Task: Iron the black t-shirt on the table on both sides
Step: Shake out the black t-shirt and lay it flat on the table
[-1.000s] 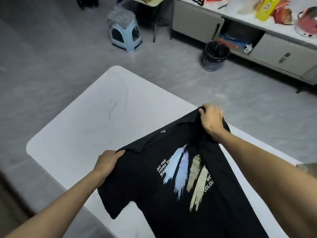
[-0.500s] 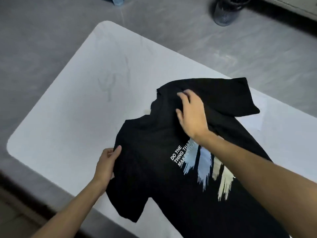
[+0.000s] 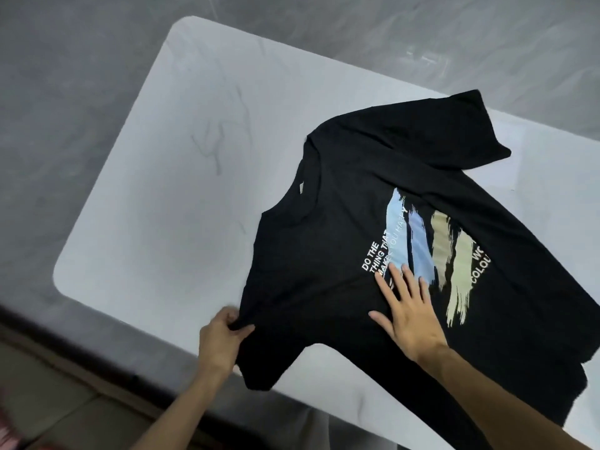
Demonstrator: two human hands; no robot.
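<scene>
The black t-shirt [image 3: 341, 222] lies print side up on the white table [image 3: 181, 177], its neck toward the table's far left end. Blue and beige brush strokes and white lettering mark its chest. My left hand [image 3: 220, 339] pinches the near sleeve's shoulder edge at the table's front. Fingers straight and spread, my right hand [image 3: 406, 316] presses flat on the chest just below the lettering. The far sleeve [image 3: 454, 131] lies spread toward the table's back edge. No iron is in view.
The table's left half shows bare white top with faint grey marks [image 3: 214, 147]. Grey floor [image 3: 81, 76] surrounds the table on the left and behind. The rounded front-left corner [image 3: 65, 280] lies near my left hand.
The shirt went from held up by both shoulders to lying flat. My right hand slid from the collar down to the chest. My left hand shifted along the near sleeve and pinches it.
</scene>
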